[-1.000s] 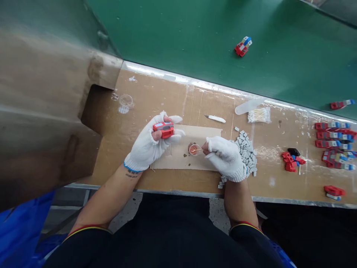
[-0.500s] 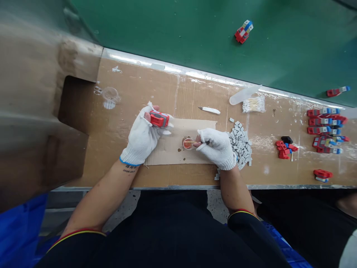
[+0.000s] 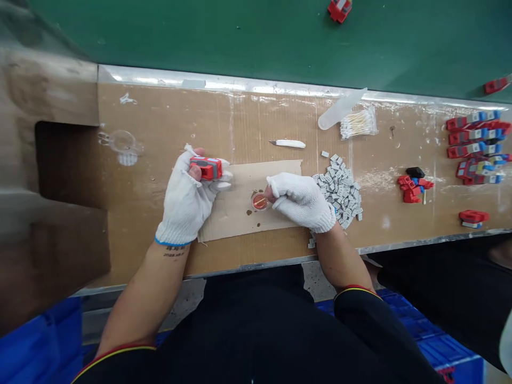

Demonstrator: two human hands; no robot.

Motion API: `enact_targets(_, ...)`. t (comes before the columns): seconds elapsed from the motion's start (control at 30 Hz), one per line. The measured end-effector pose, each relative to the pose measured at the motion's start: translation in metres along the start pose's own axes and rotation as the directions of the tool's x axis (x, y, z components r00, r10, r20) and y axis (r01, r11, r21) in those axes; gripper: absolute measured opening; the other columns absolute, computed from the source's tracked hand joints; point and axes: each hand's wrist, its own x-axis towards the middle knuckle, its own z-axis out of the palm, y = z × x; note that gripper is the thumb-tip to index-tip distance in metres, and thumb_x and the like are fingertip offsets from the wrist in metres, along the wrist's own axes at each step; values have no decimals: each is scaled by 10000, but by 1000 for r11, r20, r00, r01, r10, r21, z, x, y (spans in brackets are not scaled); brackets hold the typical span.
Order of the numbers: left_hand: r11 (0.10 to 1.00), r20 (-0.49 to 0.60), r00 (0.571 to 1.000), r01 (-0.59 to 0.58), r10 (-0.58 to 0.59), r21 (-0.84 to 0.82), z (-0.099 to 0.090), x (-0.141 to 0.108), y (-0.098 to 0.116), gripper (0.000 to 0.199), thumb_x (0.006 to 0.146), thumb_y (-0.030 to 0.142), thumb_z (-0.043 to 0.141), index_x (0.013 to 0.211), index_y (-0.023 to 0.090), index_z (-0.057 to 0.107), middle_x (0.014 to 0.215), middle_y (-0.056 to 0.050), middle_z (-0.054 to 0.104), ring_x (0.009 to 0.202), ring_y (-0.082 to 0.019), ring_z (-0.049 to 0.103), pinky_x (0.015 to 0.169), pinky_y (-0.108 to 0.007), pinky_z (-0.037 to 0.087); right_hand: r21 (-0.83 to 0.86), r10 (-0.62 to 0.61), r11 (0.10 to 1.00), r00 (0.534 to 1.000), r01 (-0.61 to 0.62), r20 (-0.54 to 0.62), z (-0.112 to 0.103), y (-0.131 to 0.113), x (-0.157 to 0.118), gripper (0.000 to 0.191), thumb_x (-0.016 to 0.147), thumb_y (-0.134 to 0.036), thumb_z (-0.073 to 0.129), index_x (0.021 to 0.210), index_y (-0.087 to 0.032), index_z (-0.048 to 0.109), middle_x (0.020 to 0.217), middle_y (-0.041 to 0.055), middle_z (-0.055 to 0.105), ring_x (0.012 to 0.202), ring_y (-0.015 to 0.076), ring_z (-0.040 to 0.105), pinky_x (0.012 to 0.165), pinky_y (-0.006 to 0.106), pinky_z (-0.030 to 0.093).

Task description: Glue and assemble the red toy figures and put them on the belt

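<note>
My left hand (image 3: 181,205), in a white glove with bare thumb and fingertip, is closed around a red and grey plastic toy piece (image 3: 208,168), held above the table. My right hand (image 3: 304,201), gloved likewise, pinches a thin cotton swab (image 3: 261,201) whose far end dips into a small round clear dish (image 3: 260,208) of reddish liquid. That dish sits on a flat piece of cardboard (image 3: 228,224) with dark stains around it. Right beside my right hand lies a heap of small grey pieces (image 3: 342,186), partly hidden by the glove.
Beyond the cardboard lie a white-handled craft knife (image 3: 290,143), a translucent plastic strip (image 3: 340,111) and a bag of cotton swabs (image 3: 359,122). Red and blue toy pieces (image 3: 474,144) are lined up at right. A green surface (image 3: 240,40) borders the back; a metal housing (image 3: 68,96) stands left.
The view has shifted and turned slightly. My left hand still holds the red piece, tilted a little differently. The swab's end stays in the dish, with my right hand's fingers close to its rim.
</note>
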Motion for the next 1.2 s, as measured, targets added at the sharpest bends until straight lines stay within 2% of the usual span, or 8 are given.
enact_targets(0.33,998,-6,1000,8,-8,54,-2,-2,5,395,939,577,1052,1177,344,841,1087,-32,910,889,-237,833,702,-341,693,-111,33,993,993,-45,-111,8,3,-3,254,1062,-165,785,847,-238,669,828,-28,730,755,135,661,777,295,594)
enact_targets(0.67,986,60,997,35,-45,165,-2,-5,13,300,1011,562,985,1225,420,831,1165,-8,883,963,-229,822,740,-352,671,30,-28,999,999,27,26,2,4,-2,271,1034,10,651,978,-247,720,1004,-19,838,944,132,815,947,307,660)
enact_targets(0.77,968,15,999,-48,46,245,-1,-7,9,374,989,574,1000,1262,405,807,1248,-30,889,1010,-244,842,778,-361,712,-3,-41,999,998,41,-44,-5,-2,-3,270,1051,-4,632,945,-244,698,964,-17,825,905,133,786,910,310,665)
enact_targets(0.87,913,6,973,-217,229,346,6,-14,6,441,924,531,1058,1230,350,797,1236,-39,899,1051,-237,865,884,-353,753,-23,47,998,982,-52,-184,-12,-11,-7,217,1084,-131,710,904,-252,715,932,-9,809,864,152,774,854,341,682)
enact_targets(0.97,834,64,937,-335,343,437,14,-23,7,401,872,417,1082,1148,326,805,1236,-44,906,1096,-266,886,902,-391,780,37,109,994,912,-103,-395,-12,-20,-11,156,1074,-268,821,924,-274,781,903,-1,805,824,180,793,787,376,702)
enact_targets(1.03,795,111,925,-369,362,482,19,-29,9,397,822,341,1086,1111,317,815,1203,-51,910,1040,-289,892,829,-420,785,54,69,997,867,-49,-493,-8,-28,-13,139,1076,-301,839,942,-291,807,863,-6,798,754,184,786,701,370,694)
enact_targets(1.1,766,129,923,-373,362,523,22,-34,10,406,775,295,1092,1075,304,819,1117,-51,906,985,-311,892,812,-460,784,27,4,1000,853,12,-522,-3,-37,-13,138,1078,-284,841,946,-307,809,837,-17,801,699,181,783,645,355,690)
enact_targets(1.2,707,193,894,-439,404,554,25,-38,9,372,781,287,1077,1052,297,822,1047,-47,902,985,-346,902,850,-523,778,-9,-39,999,890,39,-454,4,-48,-13,167,1037,-228,897,970,-332,784,807,-49,794,670,171,796,666,330,714)
